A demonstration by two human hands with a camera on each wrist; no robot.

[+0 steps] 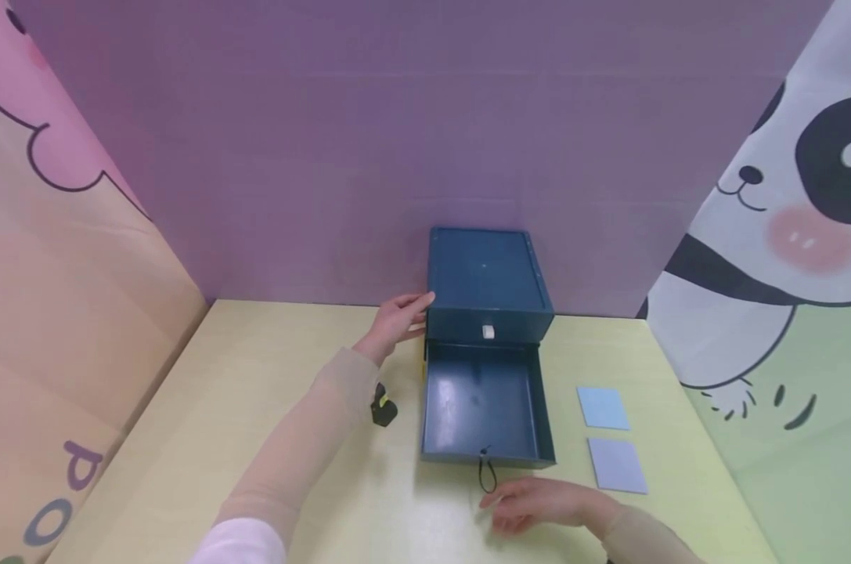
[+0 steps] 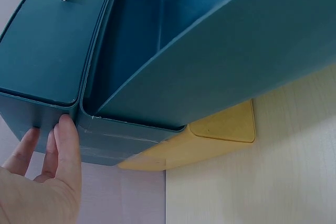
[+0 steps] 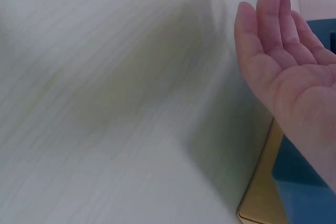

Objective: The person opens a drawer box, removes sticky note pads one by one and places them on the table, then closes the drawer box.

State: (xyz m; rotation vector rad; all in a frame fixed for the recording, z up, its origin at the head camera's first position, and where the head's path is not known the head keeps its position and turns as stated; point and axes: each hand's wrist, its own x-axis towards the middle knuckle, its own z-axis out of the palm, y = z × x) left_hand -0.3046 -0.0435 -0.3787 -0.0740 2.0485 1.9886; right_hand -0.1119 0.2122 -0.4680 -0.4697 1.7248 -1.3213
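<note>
A dark blue drawer box (image 1: 484,270) stands against the back wall, its upper drawer closed, with a white tab (image 1: 488,332) on the front. Below it, a dark blue drawer (image 1: 481,399) is pulled far out and looks bare inside. My left hand (image 1: 397,319) rests on the upper box's left side, extended fingertips (image 2: 65,124) against the wall of the box. Just in front of the pulled-out drawer is my right hand (image 1: 545,503), fingers loosely bent and holding nothing, near the black cord loop (image 1: 494,473) on the drawer's front.
Beneath the blue boxes sits a yellow box (image 2: 223,124). A small black object (image 1: 383,409) with a yellow mark lies left of the drawer. To the right, a light blue square (image 1: 603,408) and a lilac square (image 1: 618,465) lie on the table (image 1: 256,439).
</note>
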